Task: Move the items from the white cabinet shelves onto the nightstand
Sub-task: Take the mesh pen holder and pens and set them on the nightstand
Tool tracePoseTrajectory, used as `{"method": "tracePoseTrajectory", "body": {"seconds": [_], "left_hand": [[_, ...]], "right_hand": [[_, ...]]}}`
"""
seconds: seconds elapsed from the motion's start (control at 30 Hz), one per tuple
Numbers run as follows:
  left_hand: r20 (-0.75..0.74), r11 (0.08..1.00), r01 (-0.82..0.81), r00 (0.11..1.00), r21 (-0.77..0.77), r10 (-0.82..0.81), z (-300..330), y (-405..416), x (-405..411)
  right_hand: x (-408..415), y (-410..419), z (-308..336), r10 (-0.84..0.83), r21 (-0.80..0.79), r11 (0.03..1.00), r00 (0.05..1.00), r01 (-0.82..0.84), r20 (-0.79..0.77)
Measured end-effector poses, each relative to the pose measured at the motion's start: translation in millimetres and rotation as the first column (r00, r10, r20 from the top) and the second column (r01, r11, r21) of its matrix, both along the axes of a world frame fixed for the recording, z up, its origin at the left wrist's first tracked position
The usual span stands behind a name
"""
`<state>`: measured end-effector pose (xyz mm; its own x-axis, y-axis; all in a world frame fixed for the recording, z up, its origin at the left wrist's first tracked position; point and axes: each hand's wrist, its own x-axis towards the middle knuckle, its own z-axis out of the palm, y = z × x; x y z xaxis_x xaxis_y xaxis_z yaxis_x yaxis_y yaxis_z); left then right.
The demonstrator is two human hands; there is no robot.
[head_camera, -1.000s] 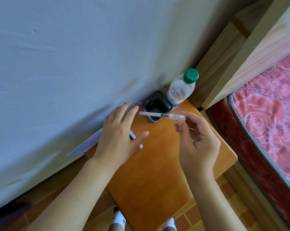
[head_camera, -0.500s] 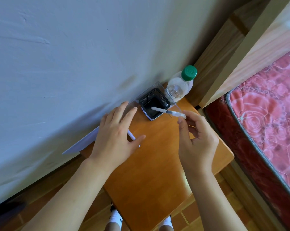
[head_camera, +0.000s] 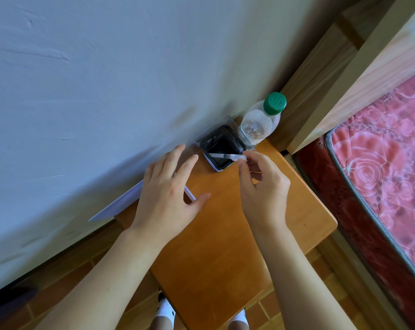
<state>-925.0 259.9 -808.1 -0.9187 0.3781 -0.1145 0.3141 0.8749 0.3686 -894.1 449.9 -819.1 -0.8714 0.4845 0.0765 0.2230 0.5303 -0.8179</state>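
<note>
I see the right hand pinching a white pen by its capped end between thumb and fingertips, the other fingers loosely curled. The pen lies almost level across the mouth of the black mesh pen holder, its free end pointing left over the opening. The holder stands at the far edge of the wooden nightstand, against the wall. Just right of the holder stands a clear plastic bottle with a green cap, touching or nearly touching it. The left hand is spread flat, fingers straight, holding nothing; it rests over a white sheet-like item leaning along the wall and a thin white stick that shows between thumb and forefinger. At right, a red patterned mattress lies beside the nightstand.
</note>
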Motion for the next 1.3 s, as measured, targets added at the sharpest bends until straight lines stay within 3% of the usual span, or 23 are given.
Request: {"method": "tracePoseTrajectory", "body": {"seconds": [0.5,1.3], "left_hand": [[-0.011,1.000,0.009,1.000,-0.006,-0.009,-4,-1,-1],[0.026,0.998,-0.020,0.999,0.068,0.018,15,1,-1]], "right_hand": [[-17,-10,8,-0.039,-0.008,0.999,0.995,0.040,0.094],[2,8,34,0.050,0.045,0.998,0.997,-0.047,-0.057]]}}
